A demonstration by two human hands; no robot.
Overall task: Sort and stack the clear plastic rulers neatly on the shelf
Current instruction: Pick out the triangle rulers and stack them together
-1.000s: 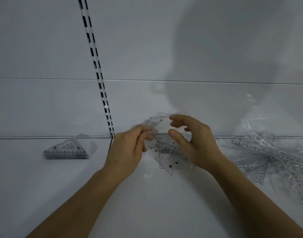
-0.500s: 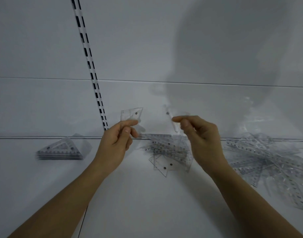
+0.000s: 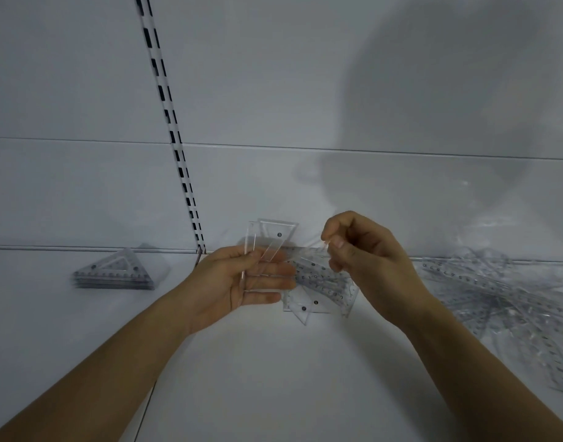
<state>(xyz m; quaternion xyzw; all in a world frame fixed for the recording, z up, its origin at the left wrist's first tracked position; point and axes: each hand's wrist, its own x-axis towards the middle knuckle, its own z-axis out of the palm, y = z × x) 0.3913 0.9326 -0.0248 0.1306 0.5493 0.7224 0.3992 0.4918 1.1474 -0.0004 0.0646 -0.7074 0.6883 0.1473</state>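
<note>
Shelf (image 3: 273, 378): a wide white board filled the lower view, with a white back wall and a slotted upright strip (image 3: 175, 148) rising behind it.

Loose heap (image 3: 509, 298): many clear rulers lay tangled on the right side of the shelf, unsorted.

Middle pile (image 3: 321, 282): a smaller jumble of clear rulers and set squares lay on the shelf between the two hands, partly behind them.

Neat stack (image 3: 114, 272): clear triangles sat squared up on the left, well apart from the hands.

Left hand (image 3: 241, 282): palm up, fingers nearly straight, with a thumb steadying a clear triangle (image 3: 269, 242) that lay across the fingers and stuck up past them; there may have been two pieces overlapped, but that was hard to tell.

Right hand (image 3: 363, 260): fingers curled, thumb and forefinger pinching the edge of something thin and clear (image 3: 324, 245); its shape could not be made out.

Change: half a second before, the left hand had pinched its piece upright with the hands wide apart; now the palm had turned up and the hands had drawn closer.

Meaning: the person seemed to be gathering like pieces in the left palm before adding them to the neat stack. Most of the sorting looked undone.
</note>
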